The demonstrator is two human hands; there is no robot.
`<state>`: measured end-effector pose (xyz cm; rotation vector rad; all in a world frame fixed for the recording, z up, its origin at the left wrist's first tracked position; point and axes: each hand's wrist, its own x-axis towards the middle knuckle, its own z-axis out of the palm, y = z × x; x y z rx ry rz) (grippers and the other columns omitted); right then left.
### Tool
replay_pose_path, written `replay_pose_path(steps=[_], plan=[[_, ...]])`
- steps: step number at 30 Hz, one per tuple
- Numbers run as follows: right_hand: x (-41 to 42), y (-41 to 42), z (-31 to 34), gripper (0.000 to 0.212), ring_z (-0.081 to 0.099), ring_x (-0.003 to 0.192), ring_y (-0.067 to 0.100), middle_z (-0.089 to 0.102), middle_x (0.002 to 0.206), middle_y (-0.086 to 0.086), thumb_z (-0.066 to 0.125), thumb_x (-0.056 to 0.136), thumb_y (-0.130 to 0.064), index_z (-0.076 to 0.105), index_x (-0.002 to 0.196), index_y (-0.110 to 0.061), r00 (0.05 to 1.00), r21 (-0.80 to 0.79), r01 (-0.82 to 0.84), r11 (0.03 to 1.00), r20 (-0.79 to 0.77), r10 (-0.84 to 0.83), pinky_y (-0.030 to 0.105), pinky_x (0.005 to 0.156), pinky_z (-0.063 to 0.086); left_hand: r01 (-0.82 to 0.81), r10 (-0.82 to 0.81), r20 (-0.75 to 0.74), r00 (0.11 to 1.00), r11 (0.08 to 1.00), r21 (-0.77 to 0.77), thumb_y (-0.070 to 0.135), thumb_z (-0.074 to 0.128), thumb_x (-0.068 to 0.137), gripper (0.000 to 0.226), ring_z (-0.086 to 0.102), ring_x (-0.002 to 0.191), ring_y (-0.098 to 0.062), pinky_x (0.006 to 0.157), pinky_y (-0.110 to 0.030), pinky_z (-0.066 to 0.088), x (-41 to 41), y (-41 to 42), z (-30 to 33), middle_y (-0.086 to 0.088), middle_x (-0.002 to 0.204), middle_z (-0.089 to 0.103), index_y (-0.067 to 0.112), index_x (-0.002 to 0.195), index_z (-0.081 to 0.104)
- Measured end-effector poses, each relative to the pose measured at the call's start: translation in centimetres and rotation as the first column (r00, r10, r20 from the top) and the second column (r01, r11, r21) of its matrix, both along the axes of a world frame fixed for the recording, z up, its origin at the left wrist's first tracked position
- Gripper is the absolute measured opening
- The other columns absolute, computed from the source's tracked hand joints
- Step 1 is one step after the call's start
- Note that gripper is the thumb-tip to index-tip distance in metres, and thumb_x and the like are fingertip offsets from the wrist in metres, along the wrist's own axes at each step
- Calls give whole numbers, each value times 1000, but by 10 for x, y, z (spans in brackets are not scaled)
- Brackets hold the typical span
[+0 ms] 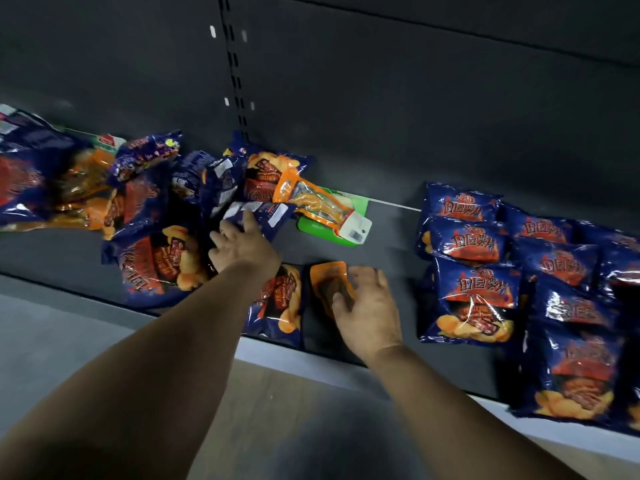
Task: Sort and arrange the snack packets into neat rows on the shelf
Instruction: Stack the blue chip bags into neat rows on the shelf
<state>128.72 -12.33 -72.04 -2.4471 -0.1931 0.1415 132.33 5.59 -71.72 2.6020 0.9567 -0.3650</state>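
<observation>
Head view: a dark shelf (346,237) crosses the frame. At centre, the right hand (367,306) lies over a small orange packet (325,278), fingers curled onto it; its long axis runs away from the viewer. This hand is nearest it. Just left, the left hand (242,244) reaches with loosely spread fingers onto a blue packet (256,213) at the edge of a jumbled pile (145,209). Neat blue rows (519,265) lie at right, well apart.

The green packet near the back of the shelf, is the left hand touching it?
No, the left hand rests on a blue packet in the pile, while the green packet lies apart to its right.
</observation>
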Motion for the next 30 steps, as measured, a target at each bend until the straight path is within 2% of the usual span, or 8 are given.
replay_pose_path(steps=[5,9,16,20,22,24,26,30], plan=[[1,6,-7,43,49,117,25,46,127,7,59,88,-16,49,129,-11,998,27,36,999,-50,-35,29,97,40,-35,36,71,997,999,-3,35,52,95,76,32,131,-36,99,-47,37,-1,7,-13,-15,151,19,37,150,0],[1,8,-9,43,49,117,24,44,129,6,58,88,-17,46,130,-13,997,23,12,1000,-75,-10,30,97,42,-54,53,197,979,999,1,21,50,95,62,39,123,-38,91,-47,41,-3,12,-17,-17,140,34,32,147,19],[8,6,-13,43,51,117,23,44,131,5,59,88,-19,47,130,-14,993,47,65,997,-98,-61,30,98,43,-48,26,388,921,998,47,20,40,99,45,56,107,-38,70,-38,36,6,13,18,-18,120,58,23,143,28],[16,3,-3,44,53,113,19,48,128,4,66,86,-22,50,127,-15,978,197,196,961,-109,-177,26,97,41,-34,160,600,784,976,-217,22,48,97,38,55,109,-30,75,-31,37,21,0,58,-9,119,60,20,135,43],[20,-2,8,46,53,104,13,51,121,0,68,85,-30,51,125,-15,953,316,292,903,-175,-247,24,92,42,53,337,606,721,845,-532,19,52,96,21,59,104,-25,80,-29,44,28,-8,72,-5,110,63,18,117,56],[25,-9,23,46,53,96,11,55,107,-4,67,84,-38,52,121,-15,901,503,420,756,-330,-281,25,87,42,133,500,431,751,525,-841,17,51,98,10,63,93,-21,76,-30,52,24,-22,81,0,102,64,25,95,58],[32,-19,34,47,58,99,18,58,101,6,62,85,-46,53,118,-15,827,627,543,559,-514,-227,38,94,45,174,488,293,822,276,-945,18,48,99,17,61,94,-20,76,-28,52,13,-32,78,3,103,63,31,92,57],[42,-35,43,44,63,98,17,66,110,4,53,78,-59,61,101,-22,797,728,548,412,-604,7,32,83,51,147,340,193,920,158,-976,12,43,99,24,58,92,-19,87,-35,46,-6,-45,63,8,96,63,30,95,58]])
